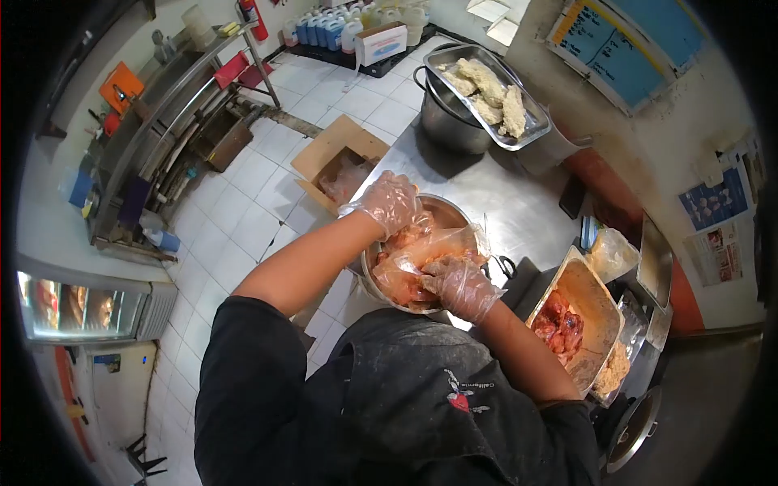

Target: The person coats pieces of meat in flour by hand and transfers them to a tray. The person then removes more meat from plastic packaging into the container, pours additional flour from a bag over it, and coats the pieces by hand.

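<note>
A round metal bowl (371,271) with reddish raw meat and a clear plastic bag (413,255) in it stands at the near edge of the steel table. My left hand (391,201), in a clear plastic glove, is closed at the bowl's far left rim, on the bag's upper part as far as I can tell. Gloved too, my right hand (460,285) has its fingers curled on the bag at the bowl's right side. What lies under its fingertips is hidden.
Breaded pieces (486,89) lie in a tray (531,134) on a large pot (446,121). Right of the bowl are scissors (508,267) and a metal pan (600,324) of red meat. A cardboard box (312,158) stands left of the table, a phone (572,197) on it.
</note>
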Demonstrator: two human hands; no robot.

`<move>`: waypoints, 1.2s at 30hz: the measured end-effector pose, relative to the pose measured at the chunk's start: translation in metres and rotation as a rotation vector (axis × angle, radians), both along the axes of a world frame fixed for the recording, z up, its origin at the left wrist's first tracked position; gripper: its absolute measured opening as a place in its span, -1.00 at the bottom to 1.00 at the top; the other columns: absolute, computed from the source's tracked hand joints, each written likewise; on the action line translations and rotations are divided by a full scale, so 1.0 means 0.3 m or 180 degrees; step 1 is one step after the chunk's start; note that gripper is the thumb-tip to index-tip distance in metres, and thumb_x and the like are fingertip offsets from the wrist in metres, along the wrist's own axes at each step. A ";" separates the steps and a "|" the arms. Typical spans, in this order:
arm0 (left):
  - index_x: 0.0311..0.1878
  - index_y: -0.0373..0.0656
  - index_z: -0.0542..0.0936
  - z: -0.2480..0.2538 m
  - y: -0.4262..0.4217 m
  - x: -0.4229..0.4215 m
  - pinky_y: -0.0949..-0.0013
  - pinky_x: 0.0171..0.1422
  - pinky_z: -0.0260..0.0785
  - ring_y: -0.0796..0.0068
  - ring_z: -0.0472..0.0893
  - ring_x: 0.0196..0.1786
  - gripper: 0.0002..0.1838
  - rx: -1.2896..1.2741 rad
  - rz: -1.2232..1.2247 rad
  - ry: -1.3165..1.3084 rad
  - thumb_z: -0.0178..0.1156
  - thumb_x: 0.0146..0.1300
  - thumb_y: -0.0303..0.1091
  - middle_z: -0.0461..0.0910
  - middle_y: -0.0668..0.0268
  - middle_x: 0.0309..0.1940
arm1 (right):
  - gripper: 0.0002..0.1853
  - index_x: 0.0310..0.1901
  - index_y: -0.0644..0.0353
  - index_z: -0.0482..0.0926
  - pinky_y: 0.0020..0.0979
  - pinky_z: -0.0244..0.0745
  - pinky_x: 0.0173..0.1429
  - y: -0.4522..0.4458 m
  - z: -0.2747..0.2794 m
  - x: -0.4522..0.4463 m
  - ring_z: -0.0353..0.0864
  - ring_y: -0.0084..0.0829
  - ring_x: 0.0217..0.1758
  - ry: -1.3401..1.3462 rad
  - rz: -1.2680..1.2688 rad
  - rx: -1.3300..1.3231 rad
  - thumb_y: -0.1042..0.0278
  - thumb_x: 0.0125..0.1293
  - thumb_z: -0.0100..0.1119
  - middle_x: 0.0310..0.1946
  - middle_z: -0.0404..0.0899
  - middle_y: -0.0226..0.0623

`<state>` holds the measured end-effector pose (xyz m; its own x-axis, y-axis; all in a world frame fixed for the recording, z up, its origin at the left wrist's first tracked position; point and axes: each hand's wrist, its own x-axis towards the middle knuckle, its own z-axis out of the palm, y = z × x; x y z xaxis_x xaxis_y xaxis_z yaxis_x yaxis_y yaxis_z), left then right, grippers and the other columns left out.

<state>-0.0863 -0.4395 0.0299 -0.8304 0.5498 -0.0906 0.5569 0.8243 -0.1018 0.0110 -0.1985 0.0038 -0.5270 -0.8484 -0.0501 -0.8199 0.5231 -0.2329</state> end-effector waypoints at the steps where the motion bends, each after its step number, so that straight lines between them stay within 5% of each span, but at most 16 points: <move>1: -0.08 -0.13 0.83 -0.040 0.009 -0.010 0.11 0.24 0.42 0.28 0.65 0.22 -0.72 0.0034 -0.0001 0.0098 0.24 0.40 -0.18 0.76 0.26 0.01 | -0.75 0.08 0.00 0.76 -0.12 0.63 0.27 0.005 -0.010 0.002 0.74 -0.17 0.17 0.0029 -0.0004 -0.0055 0.22 0.45 0.24 0.08 0.75 -0.30; 8: -0.11 -0.15 0.80 -0.103 0.025 -0.020 0.04 0.19 0.45 0.20 0.71 0.11 -0.70 0.0317 0.0078 0.0269 0.29 0.35 -0.13 0.78 0.25 -0.11 | -0.74 0.05 0.02 0.76 -0.16 0.63 0.29 0.031 -0.020 0.012 0.75 -0.18 0.15 0.0229 0.0132 -0.0530 0.27 0.38 0.27 0.07 0.76 -0.31; 11: -0.18 -0.11 0.76 -0.079 0.036 0.031 -0.04 0.04 0.53 0.04 0.76 -0.12 -0.77 0.0550 0.0259 0.0351 0.29 0.34 -0.16 0.77 0.18 -0.30 | -0.75 0.04 0.01 0.77 -0.17 0.64 0.29 0.040 -0.048 0.016 0.76 -0.19 0.14 0.0245 0.0147 -0.0578 0.27 0.39 0.25 0.05 0.78 -0.31; 14: -0.28 -0.02 0.75 -0.119 0.018 0.084 0.04 -0.15 0.59 0.06 0.76 -0.27 -0.87 0.2065 0.0673 -0.0069 0.29 0.31 -0.23 0.79 0.19 -0.25 | -0.73 0.06 0.01 0.78 -0.17 0.65 0.29 0.041 -0.028 0.016 0.75 -0.19 0.17 0.0166 0.0131 -0.0292 0.30 0.38 0.24 0.06 0.78 -0.32; 15: -0.33 -0.04 0.69 -0.134 0.006 0.078 0.04 -0.31 0.60 0.01 0.73 -0.40 -0.89 0.1919 0.0222 0.0321 0.32 0.25 -0.25 0.75 0.17 -0.36 | -0.71 0.08 0.02 0.78 -0.16 0.65 0.30 0.041 -0.003 0.021 0.75 -0.17 0.20 0.0029 0.0098 -0.0235 0.32 0.37 0.25 0.09 0.77 -0.31; 19: -0.36 -0.01 0.70 0.104 0.049 0.116 0.08 -0.29 0.60 0.11 0.74 -0.38 -0.92 0.1427 -0.0812 0.0736 0.37 0.14 -0.26 0.71 0.22 -0.46 | -0.78 -0.06 -0.03 0.83 -0.18 0.67 0.26 0.054 -0.035 0.054 0.77 -0.23 0.15 0.0330 -0.0080 -0.0449 0.26 0.38 0.23 -0.01 0.81 -0.35; 22: -0.39 0.01 0.70 0.196 0.073 0.105 0.09 -0.29 0.60 0.14 0.74 -0.38 -0.92 0.1465 -0.1048 0.0805 0.40 0.10 -0.26 0.70 0.25 -0.46 | -0.68 0.11 -0.01 0.79 -0.12 0.65 0.32 0.018 -0.006 0.039 0.75 -0.14 0.20 -0.0562 -0.0245 0.0359 0.30 0.38 0.25 0.10 0.77 -0.29; 23: -0.40 0.01 0.70 0.244 0.080 0.098 0.10 -0.29 0.59 0.15 0.74 -0.38 -0.91 0.1550 -0.1122 0.0778 0.40 0.09 -0.26 0.70 0.26 -0.46 | -0.60 0.28 -0.05 0.73 -0.14 0.57 0.46 -0.008 -0.029 0.012 0.67 -0.17 0.37 -0.0668 -0.0145 0.1099 0.29 0.44 0.21 0.23 0.74 -0.24; 25: -0.31 -0.01 0.70 0.350 0.081 0.088 0.08 -0.28 0.55 0.07 0.72 -0.35 -0.92 0.1614 -0.1291 0.0796 0.41 0.13 -0.34 0.68 0.25 -0.43 | -0.60 0.29 -0.04 0.73 -0.15 0.53 0.49 -0.054 -0.043 -0.027 0.66 -0.18 0.39 -0.0753 -0.0041 0.1693 0.28 0.46 0.19 0.25 0.73 -0.23; 31: -0.32 -0.05 0.68 0.603 0.085 0.118 0.03 -0.26 0.56 0.04 0.71 -0.34 -0.91 0.1556 -0.1197 0.1495 0.41 0.11 -0.40 0.67 0.21 -0.43 | -0.59 0.31 -0.02 0.73 -0.15 0.42 0.58 -0.133 -0.059 -0.104 0.61 -0.22 0.45 -0.0199 -0.0434 0.1290 0.25 0.50 0.13 0.29 0.72 -0.19; 34: -0.35 -0.07 0.63 0.527 0.081 0.146 0.03 -0.26 0.57 0.02 0.69 -0.35 -0.90 0.1814 -0.0886 0.1507 0.39 0.12 -0.43 0.62 0.19 -0.45 | -0.59 0.31 -0.01 0.73 -0.16 0.36 0.63 -0.057 -0.016 -0.040 0.59 -0.24 0.48 -0.0007 -0.0529 0.1179 0.23 0.53 0.11 0.31 0.71 -0.17; 36: -0.31 -0.08 0.63 0.298 0.054 0.172 0.05 -0.21 0.60 0.02 0.70 -0.32 -0.92 0.1538 -0.0474 0.1290 0.37 0.21 -0.39 0.65 0.17 -0.39 | -0.58 0.32 -0.01 0.73 -0.16 0.32 0.66 0.057 0.039 0.054 0.57 -0.25 0.50 0.0051 -0.0619 0.1194 0.22 0.54 0.09 0.33 0.70 -0.15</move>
<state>-0.0347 -0.4235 0.1193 -0.6584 0.5622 0.5004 0.6642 0.7467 0.0350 0.0271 -0.1814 0.0154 -0.6787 -0.6577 -0.3269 -0.6996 0.7144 0.0151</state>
